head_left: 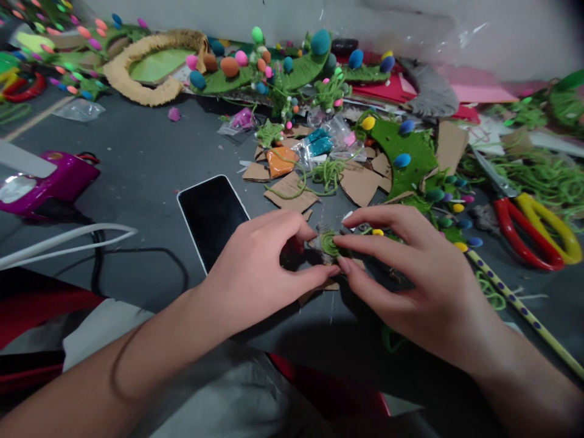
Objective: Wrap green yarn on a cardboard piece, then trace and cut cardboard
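Between my two hands is a small grey piece with a coil of green yarn on its face. My left hand grips its left edge, thumb below and index finger above. From the other side, my right hand presses the coil with a fingertip while its thumb touches the lower edge. The right index finger is stretched out above the piece. Scraps of brown cardboard lie just beyond my fingers. A phone with a dark screen rests beside my left hand, partly covered by it.
Red-and-yellow scissors and a dotted yellow stick lie at right. A purple device with cables sits at left. Green yarn-wrapped shapes with coloured balls, a tan wrapped ring and clay packets crowd the back.
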The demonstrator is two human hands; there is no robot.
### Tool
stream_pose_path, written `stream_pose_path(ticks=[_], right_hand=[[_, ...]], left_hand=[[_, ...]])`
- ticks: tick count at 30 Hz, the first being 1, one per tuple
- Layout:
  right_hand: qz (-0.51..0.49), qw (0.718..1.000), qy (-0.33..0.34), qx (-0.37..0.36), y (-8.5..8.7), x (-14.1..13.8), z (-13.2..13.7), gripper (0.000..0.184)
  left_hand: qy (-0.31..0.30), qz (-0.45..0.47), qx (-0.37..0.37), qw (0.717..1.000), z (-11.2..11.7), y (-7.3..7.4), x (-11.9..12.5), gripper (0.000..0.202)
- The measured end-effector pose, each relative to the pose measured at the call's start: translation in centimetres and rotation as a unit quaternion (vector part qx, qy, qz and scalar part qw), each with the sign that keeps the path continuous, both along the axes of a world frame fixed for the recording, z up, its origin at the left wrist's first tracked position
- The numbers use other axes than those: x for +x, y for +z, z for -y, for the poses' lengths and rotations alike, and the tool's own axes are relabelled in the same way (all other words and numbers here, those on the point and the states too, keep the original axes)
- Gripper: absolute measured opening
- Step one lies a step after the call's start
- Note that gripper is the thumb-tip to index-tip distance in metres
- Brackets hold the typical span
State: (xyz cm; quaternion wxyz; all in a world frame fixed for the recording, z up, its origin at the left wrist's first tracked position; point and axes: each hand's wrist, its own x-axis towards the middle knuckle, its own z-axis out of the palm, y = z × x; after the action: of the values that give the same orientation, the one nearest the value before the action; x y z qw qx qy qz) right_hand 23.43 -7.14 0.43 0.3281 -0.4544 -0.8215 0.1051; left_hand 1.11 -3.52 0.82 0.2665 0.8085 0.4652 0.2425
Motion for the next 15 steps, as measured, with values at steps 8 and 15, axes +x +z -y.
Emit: stream_pose_path(ticks=[8,15], right_hand=[[-0.013,1.0,0.005,0.018,0.04,0.2,0.38,0.031],[-0.013,1.0,0.009,0.003,-0.04,0.25,0.4,0.033]], left_hand=[[0.02,0.013,-0.019,1.0,-0.06,0.42,0.1,0.027],[0.015,0.025,-0.01,1.0,-0.13,0.24,-0.11,0.028]])
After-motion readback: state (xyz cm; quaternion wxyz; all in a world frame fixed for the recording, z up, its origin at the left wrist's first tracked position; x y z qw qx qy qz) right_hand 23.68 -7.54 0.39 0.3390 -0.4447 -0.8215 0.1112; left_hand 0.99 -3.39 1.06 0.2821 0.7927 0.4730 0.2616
